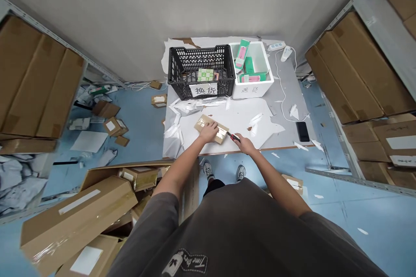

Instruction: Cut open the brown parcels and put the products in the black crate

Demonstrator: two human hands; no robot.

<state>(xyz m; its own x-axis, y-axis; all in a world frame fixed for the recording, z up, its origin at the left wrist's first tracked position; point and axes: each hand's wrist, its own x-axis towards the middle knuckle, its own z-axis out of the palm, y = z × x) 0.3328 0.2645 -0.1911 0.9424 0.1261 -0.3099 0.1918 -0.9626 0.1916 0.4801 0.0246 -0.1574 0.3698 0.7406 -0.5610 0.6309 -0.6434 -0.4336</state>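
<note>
A small taped brown cardboard parcel (205, 124) lies near the front edge of the white table (286, 108). My left hand (209, 131) presses down on the parcel with its fingers curled over it. My right hand (243, 142) is closed round a red-handled cutter (232, 136), whose tip touches the parcel's right end.
At the back of the table stand a black crate (201, 71) with a label and a white foam box (251, 69) holding green and pink packs. A phone (302, 131) and cable lie at the right. Torn paper litters the table. Cardboard boxes (78, 216) crowd the floor at left, with shelves on both sides.
</note>
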